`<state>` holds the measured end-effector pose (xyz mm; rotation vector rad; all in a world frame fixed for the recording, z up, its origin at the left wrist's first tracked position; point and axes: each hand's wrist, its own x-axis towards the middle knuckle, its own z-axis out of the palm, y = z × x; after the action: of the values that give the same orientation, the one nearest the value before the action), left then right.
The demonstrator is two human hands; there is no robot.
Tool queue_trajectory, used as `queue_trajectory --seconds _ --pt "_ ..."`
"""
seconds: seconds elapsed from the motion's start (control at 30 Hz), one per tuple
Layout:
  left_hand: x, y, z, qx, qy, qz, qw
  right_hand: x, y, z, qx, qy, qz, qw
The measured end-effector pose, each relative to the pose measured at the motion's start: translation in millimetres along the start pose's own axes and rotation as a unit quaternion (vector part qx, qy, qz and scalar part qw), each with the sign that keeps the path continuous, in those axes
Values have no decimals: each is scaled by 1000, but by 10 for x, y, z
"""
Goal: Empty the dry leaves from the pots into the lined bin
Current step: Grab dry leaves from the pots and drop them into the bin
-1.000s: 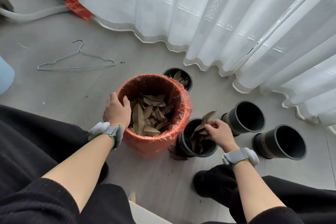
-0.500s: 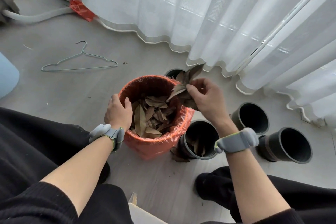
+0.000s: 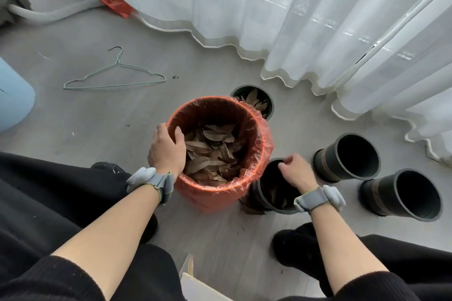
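Closely, left hand (image 3: 167,151) round bin (image 3: 254,120) rim.

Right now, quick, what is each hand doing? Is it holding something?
Left hand: grips the rim of the lined bin.
Right hand: loosely curled over a pot, holding nothing.

The person wears black sleeves (image 3: 49,278), black trousers (image 3: 49,203) and grey wristbands (image 3: 161,182) with pale pods (image 3: 140,175).

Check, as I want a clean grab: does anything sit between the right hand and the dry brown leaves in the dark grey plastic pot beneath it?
Nothing visible does. The right hand hangs over the dark grey plastic pot, its mouth open; the dry brown leaves lie uncovered inside.
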<state>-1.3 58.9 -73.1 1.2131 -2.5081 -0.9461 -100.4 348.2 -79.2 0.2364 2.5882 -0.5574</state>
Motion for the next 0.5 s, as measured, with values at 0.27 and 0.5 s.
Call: queue_trajectory --seconds 0.27,0.5 --pt "1 30 32 -2 2 3 1000 93 234 866 -225 -103 82 965" --pt "40 -31 20 0 8 2 1000 265 333 951 -228 -128 30 965"
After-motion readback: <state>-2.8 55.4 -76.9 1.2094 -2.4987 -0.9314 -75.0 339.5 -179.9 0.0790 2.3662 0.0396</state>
